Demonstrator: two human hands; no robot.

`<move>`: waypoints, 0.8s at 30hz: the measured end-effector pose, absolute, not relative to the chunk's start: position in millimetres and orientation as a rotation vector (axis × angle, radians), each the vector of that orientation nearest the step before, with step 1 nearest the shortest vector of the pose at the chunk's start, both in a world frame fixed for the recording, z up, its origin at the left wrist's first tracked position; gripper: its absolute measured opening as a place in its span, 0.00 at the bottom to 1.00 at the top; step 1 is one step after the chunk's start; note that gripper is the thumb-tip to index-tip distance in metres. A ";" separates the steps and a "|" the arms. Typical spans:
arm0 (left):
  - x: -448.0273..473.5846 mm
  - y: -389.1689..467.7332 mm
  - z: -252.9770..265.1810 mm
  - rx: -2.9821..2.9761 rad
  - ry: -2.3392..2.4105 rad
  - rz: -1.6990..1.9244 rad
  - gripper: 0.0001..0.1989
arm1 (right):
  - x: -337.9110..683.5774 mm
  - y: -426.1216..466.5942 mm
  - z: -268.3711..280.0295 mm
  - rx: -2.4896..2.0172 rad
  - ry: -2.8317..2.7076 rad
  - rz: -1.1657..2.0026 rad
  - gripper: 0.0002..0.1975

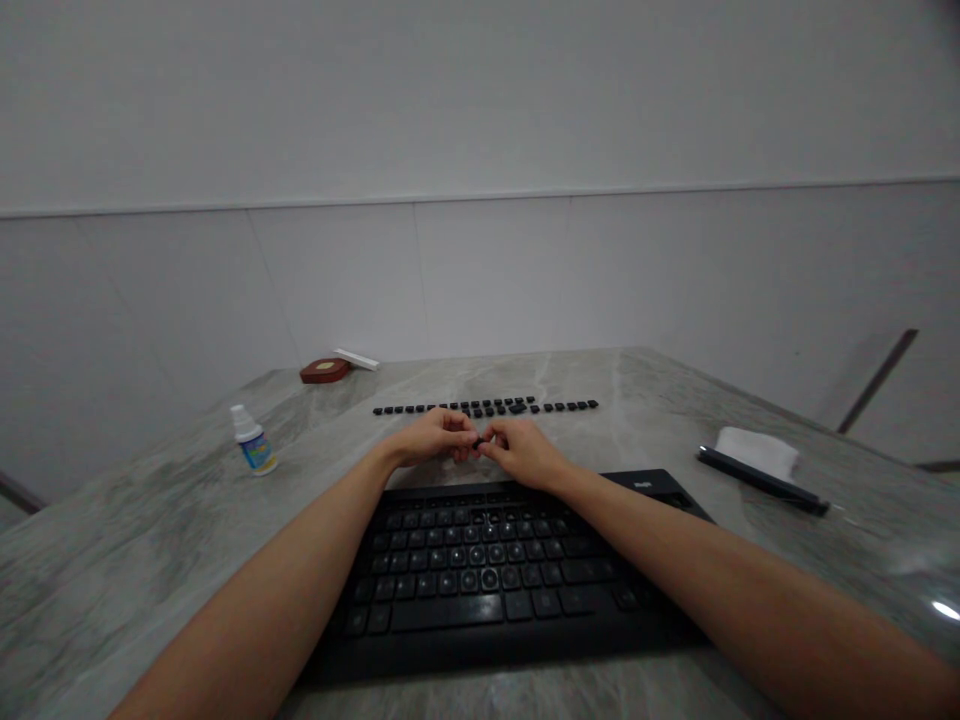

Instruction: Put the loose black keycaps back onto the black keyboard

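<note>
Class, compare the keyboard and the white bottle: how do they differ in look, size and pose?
The keyboard is black; the bottle shows white, blue and a little yellow. The keyboard is wide and much larger; the bottle is small and narrow. The keyboard lies flat, while the bottle stands on its base. Both rest on the grey table.

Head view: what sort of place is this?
Probably an indoor workspace: a marble-patterned tabletop before a plain wall, with a dark keyboard and, beyond it, rows of what look like loose black keycaps.
</note>
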State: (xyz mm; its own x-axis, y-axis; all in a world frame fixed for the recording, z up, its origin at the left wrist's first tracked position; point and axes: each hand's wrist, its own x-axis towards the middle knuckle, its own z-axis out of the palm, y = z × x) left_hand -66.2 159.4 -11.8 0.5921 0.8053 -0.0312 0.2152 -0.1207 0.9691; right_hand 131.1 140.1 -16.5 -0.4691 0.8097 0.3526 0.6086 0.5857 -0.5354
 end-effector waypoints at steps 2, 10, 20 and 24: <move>-66.7 158.7 -11.0 1.637 0.840 0.628 0.13 | 131.3 140.3 -16.6 -1.130 -2.216 0.458 0.04; -68.1 159.4 -12.7 1.597 0.798 0.618 0.13 | 131.6 141.0 -17.6 -1.119 -2.179 0.484 0.04; -69.9 160.8 -13.4 1.547 0.744 0.626 0.14 | 131.2 141.2 -16.6 -1.118 -2.155 0.503 0.04; -69.6 160.8 -13.2 1.538 0.732 0.629 0.13 | 130.8 142.3 -17.5 -1.114 -2.155 0.479 0.05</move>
State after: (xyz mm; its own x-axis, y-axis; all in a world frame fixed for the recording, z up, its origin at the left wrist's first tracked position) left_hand -69.6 160.8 -13.2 0.6490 0.7603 -0.0267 0.0881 -0.0402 0.9953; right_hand 130.8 142.3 -17.5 -0.4223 0.8205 0.3852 0.5803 0.5712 -0.5805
